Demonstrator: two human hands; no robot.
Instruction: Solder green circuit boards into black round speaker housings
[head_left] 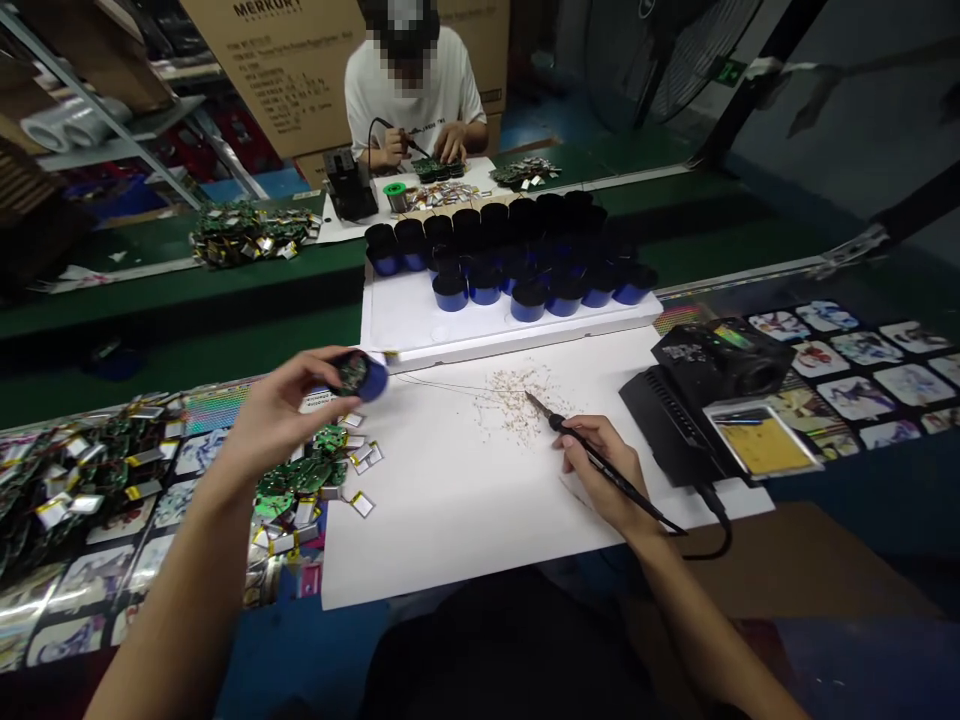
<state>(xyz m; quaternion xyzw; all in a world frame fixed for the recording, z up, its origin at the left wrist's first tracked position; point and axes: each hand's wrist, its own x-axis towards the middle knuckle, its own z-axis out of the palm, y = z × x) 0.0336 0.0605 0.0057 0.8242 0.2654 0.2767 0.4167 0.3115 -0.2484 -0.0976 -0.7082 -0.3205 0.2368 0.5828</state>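
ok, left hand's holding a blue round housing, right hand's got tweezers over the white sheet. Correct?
Not tweezers: the head view shows the right hand gripping a soldering iron over the white sheet. The left hand does hold a blue round housing.

This looks like an electronics assembly workshop: a soldering iron at near right, heaps of circuit boards with small battery cells at left, and a white tray bearing rows of matching blue-sided cups. Across the green bench, a co-worker solders beside a wire spool. Large printed cartons, a metal shelf and a big caged fan fill the far side.
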